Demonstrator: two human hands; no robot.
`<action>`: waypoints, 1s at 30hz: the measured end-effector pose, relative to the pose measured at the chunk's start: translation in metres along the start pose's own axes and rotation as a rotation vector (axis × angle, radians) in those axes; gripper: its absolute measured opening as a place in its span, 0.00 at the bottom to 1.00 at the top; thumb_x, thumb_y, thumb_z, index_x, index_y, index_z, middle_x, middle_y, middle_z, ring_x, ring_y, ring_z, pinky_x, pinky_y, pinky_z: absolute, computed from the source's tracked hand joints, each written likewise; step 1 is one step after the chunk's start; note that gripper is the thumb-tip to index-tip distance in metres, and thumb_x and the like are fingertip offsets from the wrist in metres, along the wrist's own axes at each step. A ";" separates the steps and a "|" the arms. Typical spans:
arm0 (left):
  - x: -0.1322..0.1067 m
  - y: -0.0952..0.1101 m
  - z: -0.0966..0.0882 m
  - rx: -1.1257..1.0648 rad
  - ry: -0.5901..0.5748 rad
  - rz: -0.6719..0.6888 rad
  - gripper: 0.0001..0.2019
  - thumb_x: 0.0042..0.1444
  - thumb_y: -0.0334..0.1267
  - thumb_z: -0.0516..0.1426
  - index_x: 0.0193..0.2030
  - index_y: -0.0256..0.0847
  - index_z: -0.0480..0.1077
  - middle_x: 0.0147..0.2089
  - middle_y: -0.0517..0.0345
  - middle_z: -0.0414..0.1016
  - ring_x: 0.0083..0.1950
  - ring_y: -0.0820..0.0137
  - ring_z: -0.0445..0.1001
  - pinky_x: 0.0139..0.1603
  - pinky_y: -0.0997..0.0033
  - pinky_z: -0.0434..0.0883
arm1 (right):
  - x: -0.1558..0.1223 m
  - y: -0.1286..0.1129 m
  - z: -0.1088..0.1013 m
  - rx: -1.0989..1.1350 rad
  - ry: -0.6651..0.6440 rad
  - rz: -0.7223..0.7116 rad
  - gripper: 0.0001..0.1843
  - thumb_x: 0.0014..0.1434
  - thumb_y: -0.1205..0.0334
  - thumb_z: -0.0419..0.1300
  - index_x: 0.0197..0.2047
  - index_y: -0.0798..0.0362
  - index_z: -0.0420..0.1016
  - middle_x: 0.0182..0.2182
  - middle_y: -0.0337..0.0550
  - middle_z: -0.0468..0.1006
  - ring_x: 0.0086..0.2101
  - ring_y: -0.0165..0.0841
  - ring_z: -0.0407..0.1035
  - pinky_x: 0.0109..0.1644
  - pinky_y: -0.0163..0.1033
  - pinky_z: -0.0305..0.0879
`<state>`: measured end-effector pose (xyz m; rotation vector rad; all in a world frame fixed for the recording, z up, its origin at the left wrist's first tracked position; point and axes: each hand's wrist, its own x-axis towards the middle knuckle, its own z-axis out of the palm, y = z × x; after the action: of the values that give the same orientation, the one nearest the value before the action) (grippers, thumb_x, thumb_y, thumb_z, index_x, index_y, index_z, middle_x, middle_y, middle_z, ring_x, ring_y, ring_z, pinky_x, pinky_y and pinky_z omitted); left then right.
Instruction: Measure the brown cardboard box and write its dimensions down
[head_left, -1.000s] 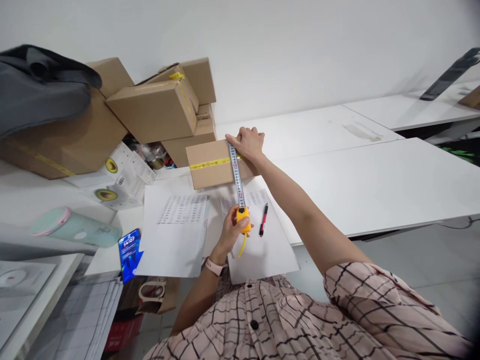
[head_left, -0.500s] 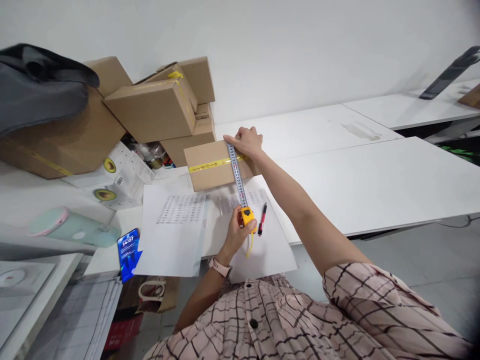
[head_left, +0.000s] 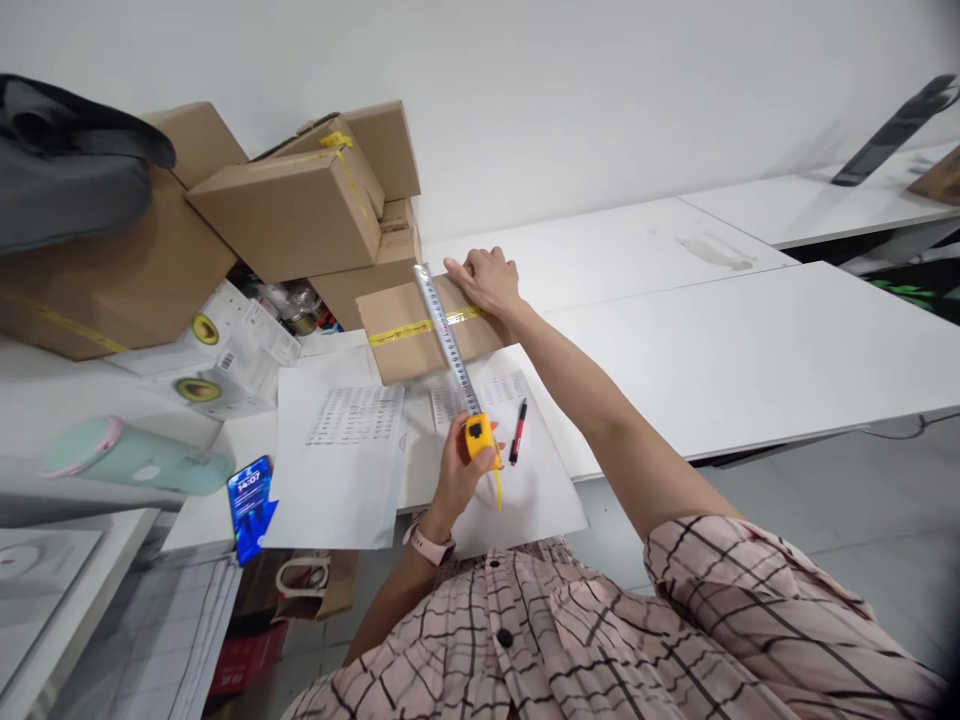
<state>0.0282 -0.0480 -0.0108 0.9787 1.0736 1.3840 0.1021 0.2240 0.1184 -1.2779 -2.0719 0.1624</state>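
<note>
Tape blade (head_left: 444, 330) swung left, left hand's (head_left: 452, 472) fingers (head_left: 454, 446) clasping yellow case (head_left: 478, 437).

Yellow tape measure (head_left: 480, 441), brown box (head_left: 420, 328) with yellow tape stripe, red pen (head_left: 516, 434), white table (head_left: 720, 340), pink checked shirt (head_left: 600, 640)

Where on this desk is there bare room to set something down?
Free: the white tabletop right of the pen and small box, out to its edge. Crowded: the left side, with stacked boxes, papers and phone.
</note>
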 end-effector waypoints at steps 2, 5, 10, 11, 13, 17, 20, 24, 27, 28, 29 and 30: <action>-0.012 -0.001 -0.012 0.022 0.029 0.058 0.39 0.50 0.51 0.69 0.64 0.48 0.59 0.58 0.45 0.73 0.47 0.59 0.81 0.39 0.63 0.81 | -0.016 0.001 -0.002 -0.058 0.034 -0.039 0.37 0.68 0.30 0.37 0.45 0.54 0.71 0.47 0.57 0.75 0.54 0.51 0.62 0.58 0.58 0.58; -0.029 -0.007 -0.027 0.063 0.101 0.074 0.39 0.49 0.50 0.70 0.64 0.47 0.58 0.59 0.43 0.73 0.49 0.60 0.80 0.40 0.64 0.81 | -0.048 0.006 0.001 -0.131 0.119 -0.062 0.36 0.67 0.30 0.41 0.48 0.54 0.72 0.48 0.58 0.74 0.55 0.52 0.62 0.58 0.56 0.57; -0.047 -0.020 -0.034 0.116 0.132 -0.006 0.36 0.52 0.52 0.68 0.64 0.46 0.59 0.59 0.43 0.73 0.49 0.60 0.79 0.41 0.62 0.80 | -0.096 0.026 0.027 -0.087 0.192 -0.078 0.33 0.66 0.31 0.47 0.49 0.53 0.74 0.49 0.58 0.75 0.54 0.50 0.64 0.60 0.55 0.55; -0.050 -0.020 -0.034 0.128 0.125 -0.015 0.37 0.52 0.52 0.67 0.64 0.46 0.58 0.59 0.43 0.72 0.49 0.60 0.79 0.42 0.62 0.80 | -0.102 0.030 0.031 -0.063 0.184 -0.089 0.32 0.66 0.32 0.49 0.50 0.52 0.74 0.50 0.57 0.75 0.53 0.49 0.64 0.61 0.55 0.55; -0.053 -0.018 -0.035 0.179 0.094 -0.035 0.38 0.53 0.51 0.67 0.66 0.46 0.57 0.60 0.42 0.72 0.50 0.60 0.79 0.45 0.61 0.79 | -0.111 0.033 0.033 0.000 0.174 -0.085 0.30 0.66 0.34 0.49 0.50 0.51 0.75 0.52 0.56 0.76 0.54 0.48 0.65 0.63 0.55 0.54; -0.056 -0.001 -0.038 0.482 -0.057 -0.101 0.39 0.52 0.47 0.67 0.68 0.44 0.58 0.57 0.46 0.73 0.50 0.60 0.77 0.47 0.62 0.77 | -0.120 0.024 0.001 0.333 0.214 0.023 0.33 0.69 0.32 0.41 0.48 0.48 0.75 0.45 0.49 0.78 0.49 0.42 0.69 0.56 0.51 0.63; -0.057 0.013 -0.040 0.742 -0.183 -0.117 0.40 0.48 0.44 0.69 0.67 0.43 0.61 0.51 0.50 0.75 0.47 0.61 0.75 0.45 0.62 0.76 | -0.130 0.014 -0.037 0.693 0.203 0.092 0.35 0.66 0.28 0.41 0.46 0.47 0.74 0.32 0.40 0.75 0.34 0.33 0.69 0.41 0.41 0.68; -0.057 0.023 -0.039 0.803 -0.220 -0.077 0.40 0.48 0.43 0.69 0.68 0.46 0.60 0.55 0.50 0.73 0.49 0.61 0.75 0.48 0.61 0.75 | -0.161 0.007 -0.060 0.910 0.213 0.235 0.31 0.64 0.28 0.49 0.35 0.49 0.70 0.23 0.35 0.67 0.23 0.27 0.61 0.28 0.34 0.61; -0.054 0.023 -0.036 0.718 -0.120 -0.028 0.47 0.46 0.44 0.70 0.71 0.48 0.53 0.61 0.47 0.68 0.54 0.60 0.74 0.49 0.60 0.75 | -0.201 0.000 -0.047 0.933 0.053 0.261 0.29 0.64 0.30 0.51 0.31 0.49 0.65 0.21 0.34 0.67 0.21 0.27 0.60 0.26 0.34 0.59; -0.052 0.023 -0.035 0.686 -0.095 -0.012 0.49 0.45 0.44 0.71 0.71 0.48 0.51 0.61 0.47 0.68 0.54 0.60 0.74 0.49 0.61 0.75 | -0.215 -0.002 -0.039 0.910 -0.052 0.232 0.29 0.65 0.31 0.51 0.31 0.49 0.66 0.21 0.34 0.67 0.21 0.27 0.62 0.27 0.35 0.60; -0.051 0.023 -0.035 0.660 -0.082 0.007 0.50 0.45 0.44 0.71 0.71 0.49 0.50 0.60 0.47 0.68 0.54 0.60 0.74 0.49 0.61 0.75 | -0.228 -0.004 -0.031 0.850 -0.171 0.181 0.28 0.65 0.33 0.52 0.32 0.50 0.68 0.22 0.35 0.69 0.23 0.28 0.64 0.29 0.35 0.61; -0.049 0.022 -0.035 0.642 -0.080 0.026 0.50 0.45 0.44 0.71 0.71 0.49 0.50 0.59 0.48 0.69 0.54 0.60 0.74 0.49 0.61 0.75 | -0.239 -0.006 -0.024 0.763 -0.251 0.131 0.27 0.65 0.34 0.53 0.34 0.50 0.70 0.24 0.37 0.72 0.25 0.30 0.66 0.32 0.36 0.62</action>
<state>-0.0071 -0.0997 0.0024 1.4943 1.4861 1.0169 0.1793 0.0174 0.0231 -0.9303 -1.8239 1.1024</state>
